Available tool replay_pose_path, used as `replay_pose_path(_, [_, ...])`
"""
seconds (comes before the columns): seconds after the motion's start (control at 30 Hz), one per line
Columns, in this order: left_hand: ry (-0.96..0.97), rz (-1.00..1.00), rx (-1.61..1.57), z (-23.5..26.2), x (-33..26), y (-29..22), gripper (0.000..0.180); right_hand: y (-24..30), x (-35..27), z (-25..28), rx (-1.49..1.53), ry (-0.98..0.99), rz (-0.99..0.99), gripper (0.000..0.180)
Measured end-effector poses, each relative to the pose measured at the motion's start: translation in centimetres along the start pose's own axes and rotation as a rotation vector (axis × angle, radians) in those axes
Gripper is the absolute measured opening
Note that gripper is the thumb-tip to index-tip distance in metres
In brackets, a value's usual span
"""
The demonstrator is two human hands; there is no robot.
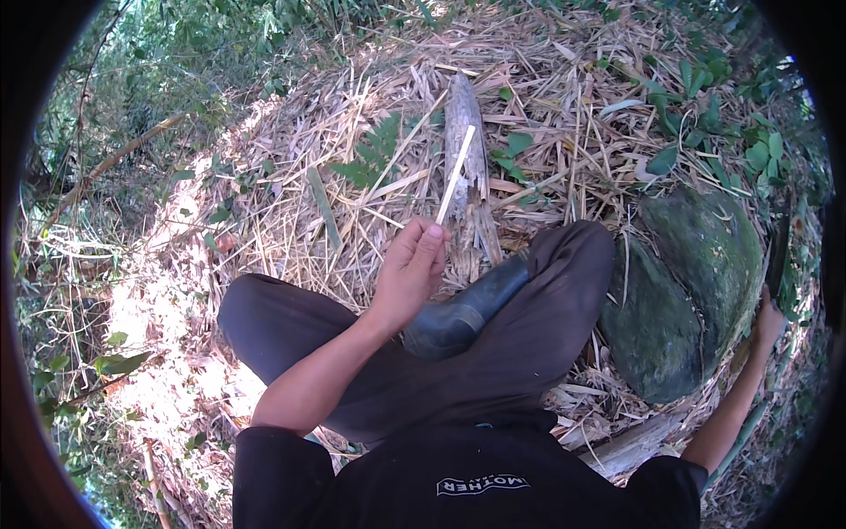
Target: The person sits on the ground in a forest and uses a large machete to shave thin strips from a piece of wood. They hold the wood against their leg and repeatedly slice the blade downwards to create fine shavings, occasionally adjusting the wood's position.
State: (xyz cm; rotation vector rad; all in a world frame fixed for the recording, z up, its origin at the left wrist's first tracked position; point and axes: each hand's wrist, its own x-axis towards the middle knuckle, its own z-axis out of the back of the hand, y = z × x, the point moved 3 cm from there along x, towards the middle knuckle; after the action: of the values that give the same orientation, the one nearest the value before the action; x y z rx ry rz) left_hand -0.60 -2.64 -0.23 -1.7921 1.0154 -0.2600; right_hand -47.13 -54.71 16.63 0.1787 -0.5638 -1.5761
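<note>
My left hand (414, 264) is closed, thumb on top, around the lower end of a thin pale strip of split bamboo (456, 175). The strip points up and away, over a weathered grey log (460, 115) lying on the ground. Far out to the right, my right hand (770, 322) is closed on a long dark blade-like tool (779, 251), which looks like a machete. It stands up beyond the mossy rock, and the picture's dim rim hides part of it. Below the left hand are my crossed legs and a dark rubber boot (458, 319).
A large green mossy rock (679, 291) sits at my right knee, between my legs and the right hand. Dry leaves and cut stalks litter the ground. A green fern (374, 152) grows ahead, and a flat greenish strip (323, 207) lies left of the log. Thin branches (119, 159) stand at left.
</note>
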Motion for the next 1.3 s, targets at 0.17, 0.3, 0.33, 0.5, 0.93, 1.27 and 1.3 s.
replay_pose_path(0.17, [0.008,0.005,-0.013,-0.3,-0.1,0.6,0.023,5.7,-4.6,3.8,-0.018,-0.238,0.16,0.054])
replay_pose_path(0.3, [-0.047,0.106,-0.076,-1.2,0.1,0.3,0.022,12.4,-13.1,3.0,0.291,-0.18,0.351,0.046])
replay_pose_path(0.33, [-0.069,0.119,-0.092,-1.5,0.0,0.2,0.022,14.9,-15.8,2.0,0.317,-0.125,0.459,0.038])
replay_pose_path(0.5, [-0.115,0.138,-0.173,-2.7,-0.6,-1.2,0.022,25.1,-29.0,-7.2,0.55,0.233,0.796,0.022])
replay_pose_path(0.93, [-0.313,-0.09,0.047,2.1,-4.5,0.5,0.031,27.6,-45.4,-27.8,1.022,0.377,1.069,0.034])
replay_pose_path(1.27, [-0.271,-0.078,1.147,6.1,-5.7,3.5,0.009,26.6,-45.5,-27.8,0.922,0.514,1.182,0.042])
replay_pose_path(1.3, [-0.253,-0.177,1.243,6.0,-5.3,3.4,0.013,26.6,-45.4,-28.3,0.912,0.486,1.173,0.042])
